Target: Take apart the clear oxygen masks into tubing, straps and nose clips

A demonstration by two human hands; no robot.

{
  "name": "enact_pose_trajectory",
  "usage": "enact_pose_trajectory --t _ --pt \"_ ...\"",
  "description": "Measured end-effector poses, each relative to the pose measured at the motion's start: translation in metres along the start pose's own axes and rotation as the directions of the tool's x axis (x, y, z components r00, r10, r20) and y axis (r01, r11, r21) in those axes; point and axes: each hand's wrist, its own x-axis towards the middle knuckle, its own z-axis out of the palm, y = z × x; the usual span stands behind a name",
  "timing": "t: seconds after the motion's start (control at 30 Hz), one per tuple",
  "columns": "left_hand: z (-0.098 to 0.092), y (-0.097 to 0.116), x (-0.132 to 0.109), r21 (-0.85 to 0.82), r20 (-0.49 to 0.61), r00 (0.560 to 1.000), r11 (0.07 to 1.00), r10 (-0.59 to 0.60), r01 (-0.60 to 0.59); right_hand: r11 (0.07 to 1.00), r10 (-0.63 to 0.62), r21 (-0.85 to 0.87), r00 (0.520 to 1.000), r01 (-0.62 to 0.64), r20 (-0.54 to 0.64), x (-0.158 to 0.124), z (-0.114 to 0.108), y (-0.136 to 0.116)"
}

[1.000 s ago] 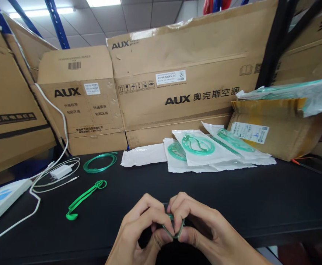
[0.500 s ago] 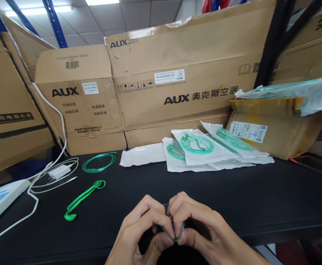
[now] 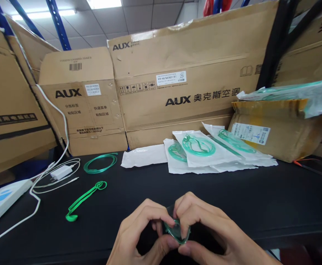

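At bottom centre of frame, we hold clear green-rimmed piece (image 3: pixel 174 232): left hand (image 3: pixel 141 233) and right hand (image 3: pixel 213 228) both pinch its rim, thumbs at lower edge, index fingers curled in from above. We do well to press evenly from both sides, ease curve gently, leave green strap (image 3: pixel 90 191) at lower left alone.

A clear, green-tinted, hollow piece (image 3: pixel 174 232) is pinched between the left hand (image 3: pixel 140 230) and the right hand (image 3: pixel 210 226), its edge bowed, much of it hidden.
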Motion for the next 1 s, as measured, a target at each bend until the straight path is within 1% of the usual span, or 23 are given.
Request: enact_pose_trajectory --t 0.07,0.17,0.27,0.33,0.4,0.47,0.6,0.7,0.87,1.0 --pt "-0.001 0.0 -0.001 -0.018 0.035 0.999 1.0 0.008 -0.007 0.999 -0.039 -0.031 0.999 0.039 0.015 0.0 -0.004 0.0" --pt "-0.003 0.001 -0.001 -0.013 0.057 0.998 1.0 0.019 -0.018 0.992 -0.084 -0.087 0.996 0.088 0.042 -0.003 -0.009 0.001" --pt "-0.002 0.003 0.002 0.016 0.059 0.998 0.999 0.033 -0.034 0.983 -0.09 -0.156 0.995 0.094 0.037 -0.009 -0.01 0.002" --pt "-0.001 0.006 0.005 0.017 0.043 0.997 0.997 0.068 -0.069 0.977 -0.07 -0.198 0.997 0.074 0.029 -0.012 -0.009 0.003" --pt "-0.001 0.008 0.007 0.006 0.029 0.994 0.994 0.105 -0.106 0.97 -0.063 -0.234 0.997 0.073 0.05 -0.014 -0.008 0.004" --pt "-0.001 0.01 0.009 0.0 0.03 0.991 0.992 0.13 -0.13 0.956 -0.075 -0.278 0.994 0.094 0.077 -0.015 -0.007 0.003" --pt "-0.002 0.01 0.009 0.039 0.033 0.98 0.979 0.196 -0.198 0.908 -0.144 -0.382 0.984 0.173 0.104 -0.012 -0.007 -0.001" --pt "-0.001 0.009 0.008 0.076 0.042 0.983 0.98 0.181 -0.183 0.898 -0.161 -0.397 0.982 0.188 0.099 -0.01 -0.008 -0.004" --pt "0.0 0.007 0.006 0.108 0.039 0.982 0.976 0.184 -0.188 0.921 -0.144 -0.346 0.981 0.182 0.134 -0.013 -0.009 -0.003" --pt "0.0 0.006 0.007 0.108 0.028 0.982 0.976 0.187 -0.189 0.913 -0.177 -0.352 0.978 0.206 0.114 -0.014 -0.008 -0.003"
